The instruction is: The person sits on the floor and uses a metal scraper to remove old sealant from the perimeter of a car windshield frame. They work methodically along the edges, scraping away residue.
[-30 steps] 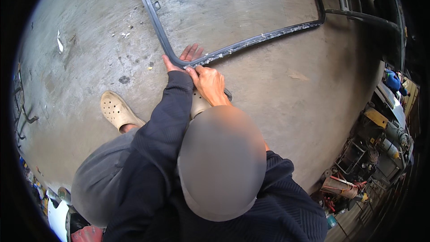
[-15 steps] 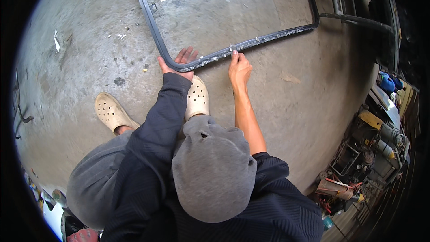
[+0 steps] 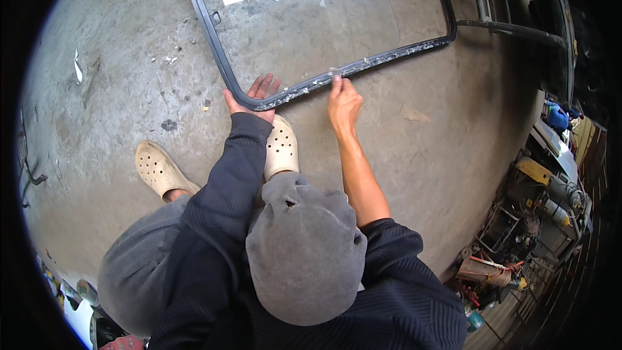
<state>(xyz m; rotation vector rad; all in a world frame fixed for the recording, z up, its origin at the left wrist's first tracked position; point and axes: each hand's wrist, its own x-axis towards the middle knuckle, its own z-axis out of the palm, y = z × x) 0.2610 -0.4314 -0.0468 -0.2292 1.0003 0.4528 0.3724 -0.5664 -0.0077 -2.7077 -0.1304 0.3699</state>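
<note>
A framed window (image 3: 363, 23) with rounded corners lies ahead of me, its dark frame (image 3: 304, 89) edged with whitish flaking residue along the near side. Its near-left corner rests across the palm of my left hand (image 3: 260, 91). The left fingers reach beneath the pane and show through the glass; the thumb stays outside the frame. Against the near side, my right hand (image 3: 344, 102) is closed, thumb up, pinching a small pale, see-through-looking piece (image 3: 334, 72) that is blurred. What that piece is, I cannot make out.
Below me is a concrete floor (image 3: 414, 175) with scattered pale scraps. My beige clog (image 3: 282, 144) stands just below the window's corner, the other clog (image 3: 157, 167) further left. Dark metal bars (image 3: 512, 30) stand at the upper right. Tools and machinery (image 3: 518, 220) are piled along the right.
The window, floor and hands all sit slightly further left in view, the near-left corner a little lower. Both hands keep nearly the same places on the frame.
</note>
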